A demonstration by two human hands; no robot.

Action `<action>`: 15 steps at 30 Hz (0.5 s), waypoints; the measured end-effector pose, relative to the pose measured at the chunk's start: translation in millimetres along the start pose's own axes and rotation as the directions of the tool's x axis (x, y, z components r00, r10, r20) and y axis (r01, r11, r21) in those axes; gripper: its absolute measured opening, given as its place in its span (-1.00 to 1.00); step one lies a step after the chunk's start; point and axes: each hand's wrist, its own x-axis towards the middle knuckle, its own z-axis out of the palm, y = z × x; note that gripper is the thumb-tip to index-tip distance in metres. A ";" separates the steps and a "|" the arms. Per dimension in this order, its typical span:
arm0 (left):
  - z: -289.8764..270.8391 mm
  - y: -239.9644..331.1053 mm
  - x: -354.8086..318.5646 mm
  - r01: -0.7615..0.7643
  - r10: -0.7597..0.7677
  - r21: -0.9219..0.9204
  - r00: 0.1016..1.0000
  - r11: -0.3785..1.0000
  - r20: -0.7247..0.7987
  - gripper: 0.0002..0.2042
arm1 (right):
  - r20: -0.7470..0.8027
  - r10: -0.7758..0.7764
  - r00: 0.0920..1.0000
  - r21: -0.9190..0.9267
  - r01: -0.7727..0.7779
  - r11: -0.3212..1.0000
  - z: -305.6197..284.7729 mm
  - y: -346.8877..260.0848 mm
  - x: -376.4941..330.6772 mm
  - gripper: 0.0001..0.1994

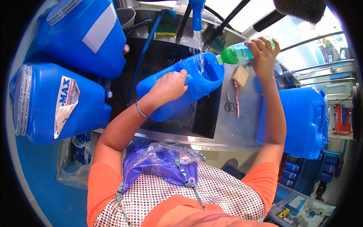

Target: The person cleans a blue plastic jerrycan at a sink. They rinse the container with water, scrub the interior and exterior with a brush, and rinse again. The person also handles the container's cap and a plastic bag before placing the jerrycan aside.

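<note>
My left hand point(169, 87) is closed around the handle of a blue water jug point(159, 107), which lies tilted over the dark sink basin point(204, 123). The jug's wide round mouth faces up and to the right, and water from a blue tap point(197, 17) runs into it. In my right hand point(263, 53) is a bottle of green liquid point(230, 55), tipped on its side with its white-tipped neck beside the jug's rim. Whether liquid is leaving the bottle I cannot make out.
Two big blue water containers point(64, 102) stand to the left, another blue container point(293, 121) to the right. On the steel counter lie scissors point(229, 105), a red-and-white toothbrush point(237, 99) and a tan sponge block point(240, 75). A yellow-green sponge point(165, 29) sits behind the basin.
</note>
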 end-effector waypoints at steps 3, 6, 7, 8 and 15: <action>-1.8 -4.1 -6.5 -0.029 0.029 -0.001 0.998 1.000 -0.057 -0.70 | 0.003 0.139 0.990 0.045 -0.139 0.989 -4.8 -7.4 -5.8 -0.65; -5.0 -7.4 -12.2 -0.012 0.012 -0.004 1.000 1.000 -0.028 -0.71 | -0.044 -0.019 0.999 0.121 0.024 0.992 -2.3 -19.1 -13.9 -0.66; -6.4 -8.7 -13.4 0.000 0.000 0.000 1.000 1.000 -0.021 -0.71 | -0.005 0.121 0.993 0.139 -0.119 0.983 0.7 -23.2 -16.9 -0.66; -7.2 -9.7 -16.3 0.007 -0.007 -0.003 1.000 1.000 -0.024 -0.71 | -0.002 0.190 0.982 0.145 -0.188 0.971 5.0 -27.9 -20.6 -0.66; -7.2 -14.7 -26.4 0.059 -0.058 0.009 0.998 0.998 -0.027 -0.69 | 0.090 0.441 0.893 0.476 -0.427 0.768 78.7 -48.2 -56.7 -0.58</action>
